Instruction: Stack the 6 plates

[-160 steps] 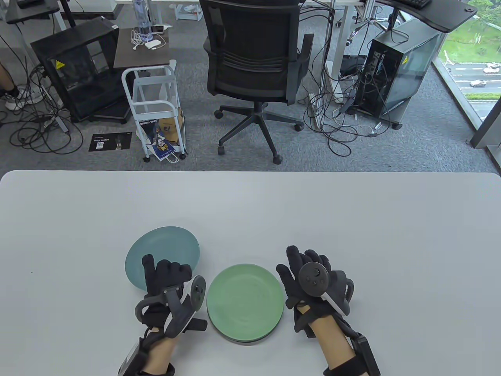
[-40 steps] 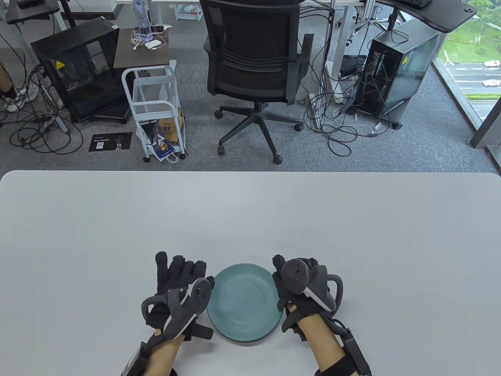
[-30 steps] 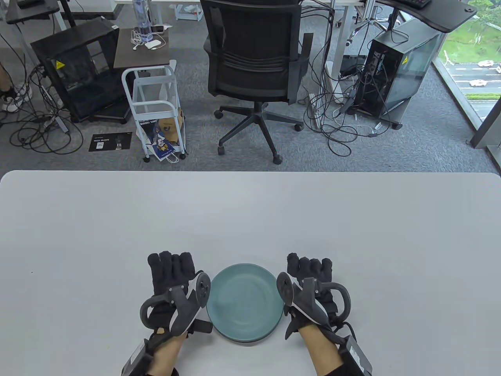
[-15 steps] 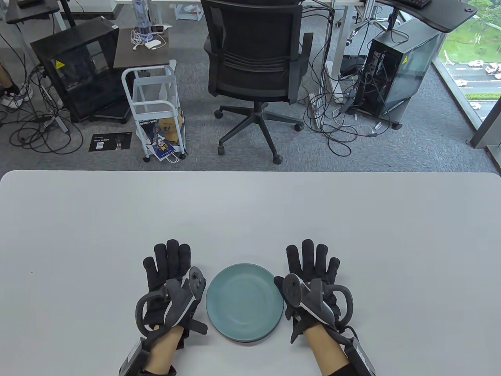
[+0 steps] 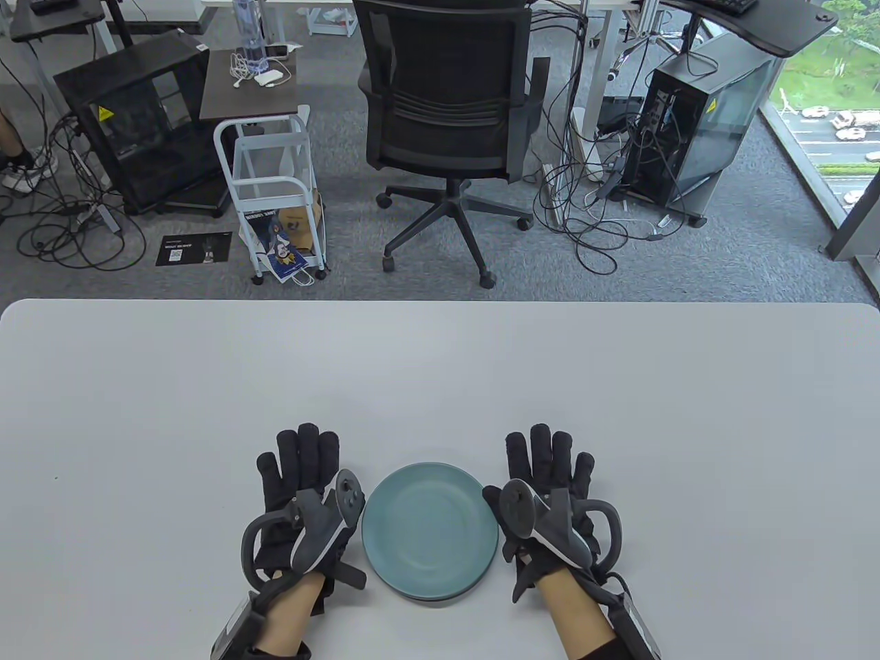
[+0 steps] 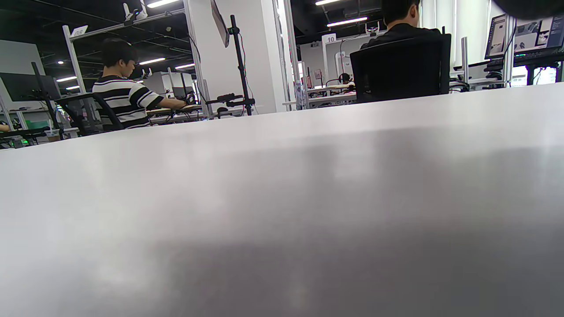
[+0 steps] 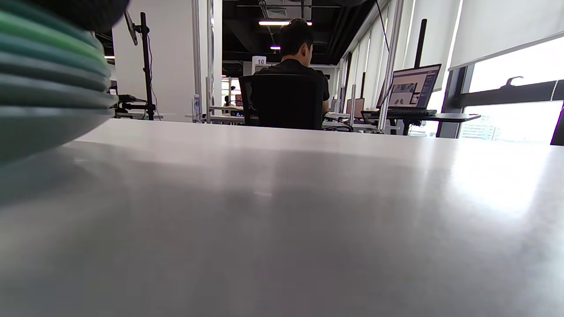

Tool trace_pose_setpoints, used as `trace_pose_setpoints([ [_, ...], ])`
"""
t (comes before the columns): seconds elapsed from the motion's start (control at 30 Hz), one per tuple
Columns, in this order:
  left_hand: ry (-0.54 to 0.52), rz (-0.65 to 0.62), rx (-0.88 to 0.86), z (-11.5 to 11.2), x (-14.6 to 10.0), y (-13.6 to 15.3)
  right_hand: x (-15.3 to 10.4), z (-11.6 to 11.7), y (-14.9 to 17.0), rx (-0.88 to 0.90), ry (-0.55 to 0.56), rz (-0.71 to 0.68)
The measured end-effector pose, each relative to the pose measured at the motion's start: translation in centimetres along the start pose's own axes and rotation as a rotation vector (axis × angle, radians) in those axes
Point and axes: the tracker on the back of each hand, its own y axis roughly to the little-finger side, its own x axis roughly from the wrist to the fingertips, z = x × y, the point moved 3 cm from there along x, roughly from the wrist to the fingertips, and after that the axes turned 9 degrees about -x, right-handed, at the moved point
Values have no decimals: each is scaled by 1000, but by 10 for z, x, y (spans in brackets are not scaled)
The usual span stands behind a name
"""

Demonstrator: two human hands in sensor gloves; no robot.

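A stack of plates (image 5: 430,529) with a blue-teal plate on top sits on the white table (image 5: 440,371) near its front edge. In the right wrist view the stack's edge (image 7: 48,83) shows several green and teal rims at the left. My left hand (image 5: 299,474) lies flat on the table just left of the stack, fingers stretched forward, holding nothing. My right hand (image 5: 550,467) lies flat just right of the stack, fingers stretched forward, holding nothing. Neither hand touches the plates. The left wrist view shows only bare table (image 6: 282,198).
A black office chair (image 5: 447,117) stands beyond the table's far edge. A white cart (image 5: 271,192), computer towers and cables lie on the floor behind. People sit at desks in the distance.
Earlier my left hand held the blue plate left of the green-topped stack; it now lies on top. Both hands let go, opened and came to rest flat beside the stack.
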Motion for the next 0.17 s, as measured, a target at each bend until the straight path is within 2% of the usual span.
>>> trace_pose_setpoints([
  [0.17, 13, 4, -4, -3, 2, 2, 1, 2, 0, 18, -6, 0],
])
